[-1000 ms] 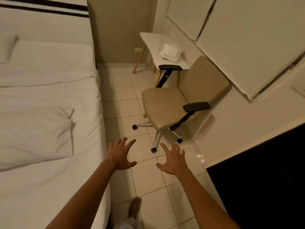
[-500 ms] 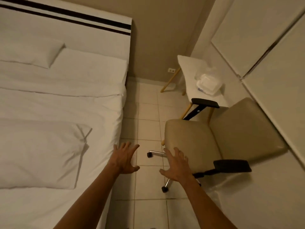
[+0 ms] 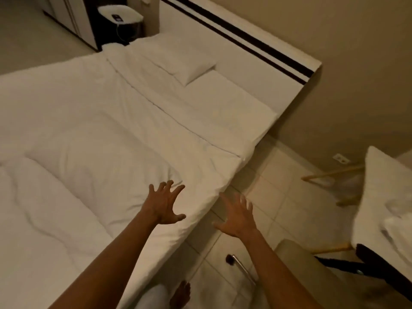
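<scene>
Both hands reach out, fingers spread wide and holding nothing: left hand (image 3: 164, 204) over the duvet (image 3: 93, 139), right hand (image 3: 238, 214) over the floor (image 3: 274, 197).

**Figure.** The person's body, seen from the head camera.

- **Hands and forearms:** The left hand (image 3: 163, 206) and right hand (image 3: 239, 216) are both bare. Each joins a bare forearm, the left forearm (image 3: 107, 259) and the right forearm (image 3: 276, 264), uncovered from the wrist to the lower edge of the frame.
- **Fingers (image 3: 178, 190):** These are long and slender. Knuckles and tendons stand in relief on the back of the left hand. Motion blur softens the outline of the right hand.
- **Lower edge, between the forearms:** One bare foot (image 3: 181, 294) shows. Just beside it, a fold of white garment (image 3: 151, 296) covers the leg. Its cut cannot be told.
</scene>
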Demonstrator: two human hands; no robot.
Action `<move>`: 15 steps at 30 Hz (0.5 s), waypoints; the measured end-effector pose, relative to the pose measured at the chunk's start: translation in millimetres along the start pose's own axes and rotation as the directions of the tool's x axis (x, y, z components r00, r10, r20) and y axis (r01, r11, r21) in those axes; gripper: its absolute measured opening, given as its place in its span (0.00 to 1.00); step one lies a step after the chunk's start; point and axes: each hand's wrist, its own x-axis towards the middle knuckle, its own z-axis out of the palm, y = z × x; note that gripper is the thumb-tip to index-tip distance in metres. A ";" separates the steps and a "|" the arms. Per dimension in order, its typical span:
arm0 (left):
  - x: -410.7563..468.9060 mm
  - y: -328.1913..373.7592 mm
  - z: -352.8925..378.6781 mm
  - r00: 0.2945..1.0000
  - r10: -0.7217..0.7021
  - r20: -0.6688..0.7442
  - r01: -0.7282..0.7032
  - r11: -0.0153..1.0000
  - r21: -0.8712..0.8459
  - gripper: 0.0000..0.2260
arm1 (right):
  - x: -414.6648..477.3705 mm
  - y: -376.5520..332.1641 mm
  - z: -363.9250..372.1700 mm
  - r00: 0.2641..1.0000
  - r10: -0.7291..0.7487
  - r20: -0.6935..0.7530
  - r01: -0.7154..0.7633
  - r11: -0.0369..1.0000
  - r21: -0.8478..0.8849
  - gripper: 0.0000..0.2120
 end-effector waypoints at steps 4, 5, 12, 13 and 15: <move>6.7 -41.0 10.8 0.982 -0.189 0.029 0.190 0.981 -0.043 0.44 | 58.4 -26.7 -13.2 0.983 -0.181 0.001 0.180 0.978 -0.102 0.48; 7.8 -51.4 14.3 0.974 -0.223 0.035 0.224 0.973 -0.047 0.44 | 72.1 -34.0 -16.0 0.979 -0.202 0.010 0.202 0.972 -0.122 0.48; 14.8 -118.8 43.8 0.911 -0.408 0.055 0.412 0.903 -0.119 0.46 | 151.2 -98.6 -24.6 0.944 -0.327 0.052 0.330 0.927 -0.179 0.48; 15.8 -127.8 48.7 0.901 -0.429 0.069 0.435 0.891 -0.131 0.46 | 161.5 -109.7 -25.0 0.935 -0.349 0.060 0.354 0.917 -0.186 0.48; 18.9 -145.8 62.0 0.873 -0.476 0.106 0.488 0.858 -0.160 0.47 | 182.6 -131.5 -25.1 0.917 -0.392 0.076 0.400 0.898 -0.183 0.48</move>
